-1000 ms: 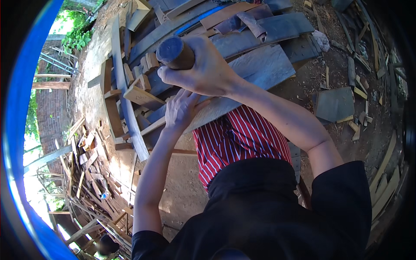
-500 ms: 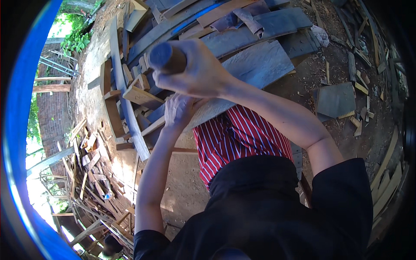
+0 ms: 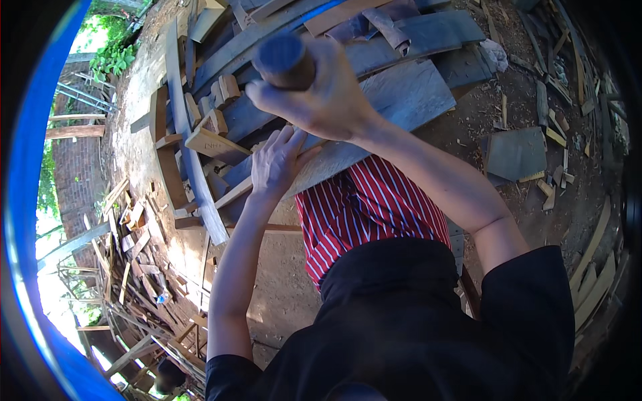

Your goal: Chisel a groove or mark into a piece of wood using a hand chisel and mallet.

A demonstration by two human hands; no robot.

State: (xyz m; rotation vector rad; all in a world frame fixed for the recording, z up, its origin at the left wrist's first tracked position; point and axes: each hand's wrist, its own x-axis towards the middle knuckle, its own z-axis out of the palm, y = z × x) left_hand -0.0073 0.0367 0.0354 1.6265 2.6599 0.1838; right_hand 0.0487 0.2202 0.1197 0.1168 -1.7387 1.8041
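Note:
My right hand [image 3: 321, 93] is closed round a thick, dark cylindrical tool [image 3: 287, 61], seen end-on with its round top upward. Below it, my left hand [image 3: 273, 164] lies at the edge of a weathered pale board [image 3: 411, 93], fingers stretched forward and thumb apart; whatever is under its fingertips is hard to make out. The board spans above my red striped lap [image 3: 374, 207]. Beside my left hand are short wooden pieces [image 3: 217, 150] and a long narrow plank [image 3: 199, 187].
Stacked dark boards [image 3: 428, 37] lie ahead, with curled scraps [image 3: 394, 37] on them. A square panel [image 3: 515, 154] and offcuts lie on the ground at right. A heap of wood scraps [image 3: 134, 267] is at left, near a brick wall [image 3: 77, 177] and blue tarpaulin [image 3: 23, 187].
My right hand and the cylinder dipped slightly to the left, then rose up and to the right. My left hand's fingers have shifted a little forward.

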